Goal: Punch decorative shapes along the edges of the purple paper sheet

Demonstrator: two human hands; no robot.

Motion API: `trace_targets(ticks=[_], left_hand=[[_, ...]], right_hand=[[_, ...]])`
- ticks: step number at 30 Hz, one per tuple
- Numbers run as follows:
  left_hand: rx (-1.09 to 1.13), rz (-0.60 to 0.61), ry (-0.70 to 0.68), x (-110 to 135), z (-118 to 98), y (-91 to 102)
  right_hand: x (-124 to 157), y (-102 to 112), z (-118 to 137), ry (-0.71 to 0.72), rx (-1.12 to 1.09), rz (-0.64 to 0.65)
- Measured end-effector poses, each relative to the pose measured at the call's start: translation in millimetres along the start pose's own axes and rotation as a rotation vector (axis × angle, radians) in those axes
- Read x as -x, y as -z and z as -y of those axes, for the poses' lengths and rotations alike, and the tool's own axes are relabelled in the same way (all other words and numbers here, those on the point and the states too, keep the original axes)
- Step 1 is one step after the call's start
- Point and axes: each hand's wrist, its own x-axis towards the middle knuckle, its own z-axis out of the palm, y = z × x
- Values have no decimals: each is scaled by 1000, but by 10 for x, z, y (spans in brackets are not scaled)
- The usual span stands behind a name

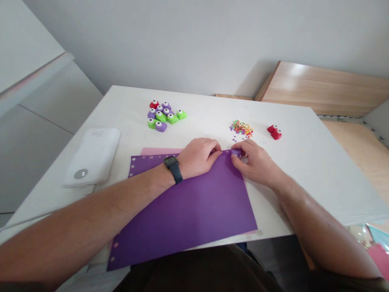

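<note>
A purple sheet of paper (194,211) lies over the table's front part, with small punched shapes along its top and left edges. A pink sheet (158,151) peeks out from under it. My left hand (200,156), with a dark watch on the wrist, pinches the purple sheet's top edge right of its middle. At the top right corner, my right hand (253,160) is closed around a small purple craft punch (236,153), mostly hidden by the fingers, set at the paper's edge.
Several red, purple and green craft punches (161,117) stand at the back left. A pile of colourful paper cutouts (242,128) lies beyond my right hand, with two red punches (274,132) farther right. A white device (92,156) sits on the table's left, beside a cable.
</note>
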Motion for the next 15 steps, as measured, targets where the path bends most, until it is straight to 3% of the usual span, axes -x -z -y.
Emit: trace_targets(ticks=[10,15], left_hand=[[-14,-9,2,8,3,-19],[-29,-23,-4,19,10,-27]], right_hand=[[-12,-17,-51,44,51,-36],[-18,-23,-73,48,68,-123]])
